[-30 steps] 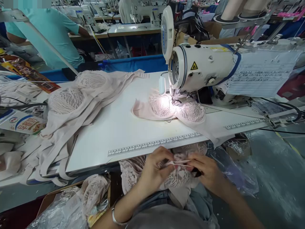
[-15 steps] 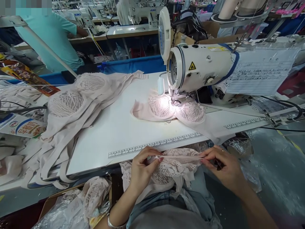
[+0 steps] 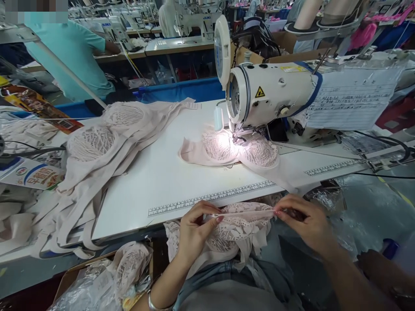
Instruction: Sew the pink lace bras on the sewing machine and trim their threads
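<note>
My left hand (image 3: 194, 226) and my right hand (image 3: 306, 222) each pinch one end of a narrow pale pink strap (image 3: 248, 214). It is stretched level between them, just below the table's front edge. Under it, pale pink lace bras (image 3: 223, 246) lie bunched in my lap. Another pink lace bra (image 3: 259, 151) rests on the table beneath the needle of a white sewing machine (image 3: 266, 93), lit by its lamp. The fingertips of both hands are pressed together on the strap.
Several stacked bras (image 3: 94, 142) lie at the left of the white table (image 3: 152, 181), with straps hanging over its edge. A box with plastic bags (image 3: 87, 285) stands below. At lower right, another person's hand (image 3: 379, 268) shows near a blue object (image 3: 391, 248).
Another person's arm and a blue object have come into view at lower right. The strap between my hands has turned slightly, showing more of its flat side. My hands have barely moved.
</note>
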The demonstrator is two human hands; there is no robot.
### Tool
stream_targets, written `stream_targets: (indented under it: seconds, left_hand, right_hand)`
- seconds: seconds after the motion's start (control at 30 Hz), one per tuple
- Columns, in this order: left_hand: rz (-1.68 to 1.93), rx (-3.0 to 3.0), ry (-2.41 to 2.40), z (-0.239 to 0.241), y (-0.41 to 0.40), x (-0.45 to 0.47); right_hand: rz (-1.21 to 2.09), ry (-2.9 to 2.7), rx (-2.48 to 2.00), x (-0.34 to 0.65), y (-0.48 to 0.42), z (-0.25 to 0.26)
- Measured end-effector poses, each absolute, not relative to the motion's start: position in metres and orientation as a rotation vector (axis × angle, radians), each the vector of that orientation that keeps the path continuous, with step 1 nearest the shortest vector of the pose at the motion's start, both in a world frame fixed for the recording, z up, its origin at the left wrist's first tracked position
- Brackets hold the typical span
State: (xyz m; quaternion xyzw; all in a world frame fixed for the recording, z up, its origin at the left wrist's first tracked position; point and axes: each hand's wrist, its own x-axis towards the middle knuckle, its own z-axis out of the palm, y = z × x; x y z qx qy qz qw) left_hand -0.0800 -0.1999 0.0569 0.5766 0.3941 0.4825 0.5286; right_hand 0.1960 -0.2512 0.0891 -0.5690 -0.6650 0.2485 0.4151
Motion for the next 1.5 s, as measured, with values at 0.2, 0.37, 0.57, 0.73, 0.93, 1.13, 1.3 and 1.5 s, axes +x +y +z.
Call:
stream_targets:
  seconds: [0.2,0.37,0.57,0.73,0.93,1.13,1.3,1.5]
  left_hand:
    - [0.872,1.384,0.668,0.07,-0.191,-0.089]
    - [0.525,1.729,0.419,0.092,-0.189,-0.072]
    - [0.74,1.717,0.504,0.09,-0.203,-0.042]
    - [0.729,1.608,0.559,0.09,-0.198,-0.047]
    - [0.711,1.624,0.565,0.091,-0.195,-0.048]
    - [0.729,1.564,0.523,0.091,-0.195,-0.047]
    - [0.652,1.405,0.499,0.091,-0.197,-0.044]
    - [0.652,1.344,0.557,0.087,-0.2,-0.039]
  right_hand:
    - [1.068,-1.621,-1.249,0.217,-0.25,0.109]
    - [1.124,-1.859,-1.288,0.184,-0.249,0.129]
    - [0.908,-1.999,-1.339,0.16,-0.249,0.125]
    - [0.921,-1.922,-1.321,0.18,-0.249,0.102]
    - [1.033,-1.905,-1.151,0.188,-0.246,0.096]
    - [1.041,-1.796,-1.192,0.189,-0.245,0.103]
    - [1.034,-1.717,-1.211,0.187,-0.246,0.101]
    - [1.063,-1.612,-1.217,0.182,-0.248,0.102]
